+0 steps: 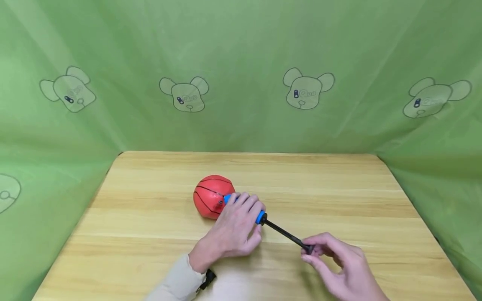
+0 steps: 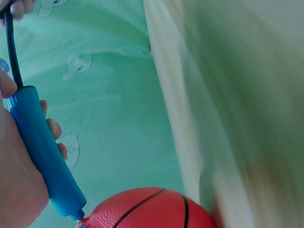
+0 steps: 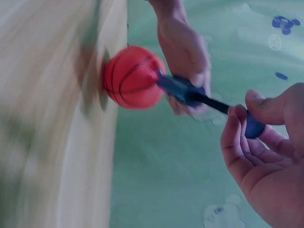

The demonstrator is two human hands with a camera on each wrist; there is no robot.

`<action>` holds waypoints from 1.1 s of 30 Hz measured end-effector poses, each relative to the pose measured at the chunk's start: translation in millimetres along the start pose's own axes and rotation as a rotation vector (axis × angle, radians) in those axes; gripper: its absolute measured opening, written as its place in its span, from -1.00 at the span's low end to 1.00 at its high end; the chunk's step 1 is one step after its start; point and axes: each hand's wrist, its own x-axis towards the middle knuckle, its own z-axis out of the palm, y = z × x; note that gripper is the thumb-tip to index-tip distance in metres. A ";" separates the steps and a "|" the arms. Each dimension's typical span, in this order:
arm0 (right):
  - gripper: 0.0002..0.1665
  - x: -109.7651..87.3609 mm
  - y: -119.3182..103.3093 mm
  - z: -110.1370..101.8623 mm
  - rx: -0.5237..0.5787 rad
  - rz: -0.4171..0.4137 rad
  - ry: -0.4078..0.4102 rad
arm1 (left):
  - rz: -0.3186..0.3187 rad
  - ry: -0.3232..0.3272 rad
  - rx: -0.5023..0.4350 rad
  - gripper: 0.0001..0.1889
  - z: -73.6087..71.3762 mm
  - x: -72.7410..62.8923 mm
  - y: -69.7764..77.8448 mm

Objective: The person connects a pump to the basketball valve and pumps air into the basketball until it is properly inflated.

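A red ball (image 1: 211, 195) with black basketball lines rests on the wooden table and looks slightly misshapen. My left hand (image 1: 238, 228) grips the blue barrel of a hand pump (image 2: 45, 149), whose tip meets the ball's side. The black rod (image 1: 284, 233) is drawn well out of the barrel toward the right. At its end my right hand (image 1: 340, 263) pinches the dark handle (image 3: 254, 127) between thumb and fingers. In the right wrist view the ball (image 3: 133, 78), pump and both hands appear in one line.
The light wooden table (image 1: 150, 171) reaches back to a green curtain (image 1: 241, 125) printed with bear heads, which also hangs along both sides. A black strap (image 1: 207, 279) shows beside the left sleeve (image 1: 177, 280).
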 end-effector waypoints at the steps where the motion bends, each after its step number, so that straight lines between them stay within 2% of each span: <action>1: -0.61 2.7 3.7 4.1 0.009 -0.004 -0.007 | -0.006 0.000 0.000 -0.61 0.2 -0.1 0.6; 7: -0.57 18.2 17.4 34.6 0.058 0.080 -0.056 | 0.006 0.011 0.020 -0.64 5.8 -3.2 6.7; 11: -0.59 27.0 20.2 50.6 0.031 0.073 -0.057 | 0.015 0.027 0.034 -0.65 7.5 -5.6 6.1; 14: -0.58 28.7 19.5 54.4 0.017 0.060 -0.046 | 0.018 0.026 0.033 -0.63 6.4 -5.9 4.2; 18: -0.57 20.0 11.3 39.0 0.013 0.079 -0.032 | 0.033 0.006 0.013 -0.64 4.7 -1.6 4.3; 23: -0.45 2.7 -4.0 5.7 0.033 0.114 -0.014 | -0.002 0.001 0.009 -0.62 1.4 0.4 -0.5; 26: -0.40 -5.0 -10.8 -6.9 0.025 0.122 -0.012 | -0.001 0.003 0.006 -0.62 0.2 -0.3 -1.7; 29: -0.44 -7.0 -8.0 -6.8 0.022 0.073 -0.007 | 0.005 -0.003 0.009 -0.63 0.5 -0.5 -0.1; 33: -0.50 0.6 4.1 8.0 0.014 0.018 -0.006 | 0.006 -0.003 0.017 -0.64 2.2 0.3 4.3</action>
